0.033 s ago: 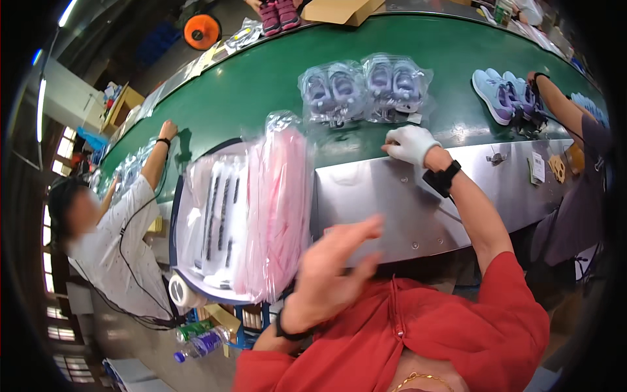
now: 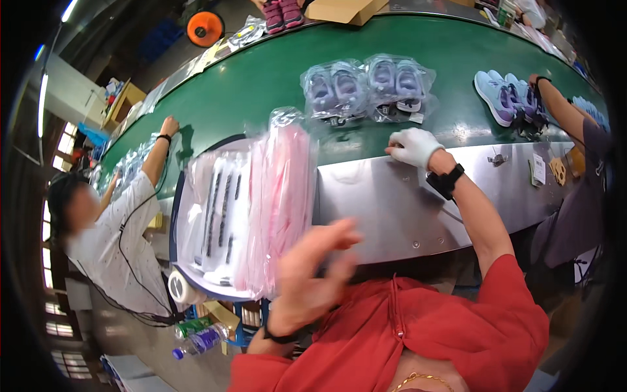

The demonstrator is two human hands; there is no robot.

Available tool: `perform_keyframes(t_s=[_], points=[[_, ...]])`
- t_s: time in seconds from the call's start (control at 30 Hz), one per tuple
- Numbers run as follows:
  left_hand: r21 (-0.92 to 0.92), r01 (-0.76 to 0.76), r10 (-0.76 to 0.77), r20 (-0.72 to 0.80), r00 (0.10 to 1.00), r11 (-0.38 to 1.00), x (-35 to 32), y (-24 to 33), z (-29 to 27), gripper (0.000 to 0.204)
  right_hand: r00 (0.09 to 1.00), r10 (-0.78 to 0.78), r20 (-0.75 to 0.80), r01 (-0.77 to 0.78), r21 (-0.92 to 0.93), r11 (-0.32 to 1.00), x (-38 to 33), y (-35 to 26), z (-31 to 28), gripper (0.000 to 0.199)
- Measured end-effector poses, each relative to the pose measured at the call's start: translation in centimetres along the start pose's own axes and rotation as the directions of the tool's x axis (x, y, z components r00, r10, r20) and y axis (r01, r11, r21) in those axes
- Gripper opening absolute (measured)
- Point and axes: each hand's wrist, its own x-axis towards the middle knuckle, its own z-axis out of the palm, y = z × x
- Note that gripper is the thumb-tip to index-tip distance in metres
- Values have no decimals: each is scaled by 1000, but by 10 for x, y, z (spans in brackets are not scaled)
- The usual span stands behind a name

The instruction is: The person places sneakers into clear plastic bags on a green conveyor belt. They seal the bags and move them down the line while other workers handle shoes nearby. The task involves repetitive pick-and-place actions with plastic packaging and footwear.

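My left hand is bare and blurred by motion, thumb and fingers apart, with nothing in it. It hovers by the near right edge of a dark-rimmed white bin. Pink sheets in clear plastic fill the bin's right side; white pieces with black strips lie beside them. In a white glove with bare fingertips, my right hand rests, fingers curled, where the metal ledge meets the green belt. No object shows in it. Beyond are two clear-bagged pairs of light-blue and lilac shoes.
At right, a co-worker's arm reaches to blue and purple shoes. A person in white works at left over bagged shoes. A tape roll sits at the bin's corner. Bottles are below.
My left hand has shifted left, closer to the pink plastic-wrapped sheets. My right hand stays at the ledge, with the view shifted slightly.
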Motion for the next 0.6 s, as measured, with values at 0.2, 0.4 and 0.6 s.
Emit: perform_keyframes(t_s=[0.2, 0.4, 0.6], points=[[-205, 60, -162, -531, 832, 977, -26, 4, -110, 28, 990, -138, -39, 139, 32, 990, -35, -1, -6, 27], [222, 588, -576, -126, 808, 778, -6, -79, -154, 38, 978, -200, -64, 209, 214, 954, -47, -38, -14, 19], [414, 487, -564, 82, 822, 769, 15, -144, -128, 49, 983, -182, 0, 178, 216, 960, -51, -59, -24, 21]])
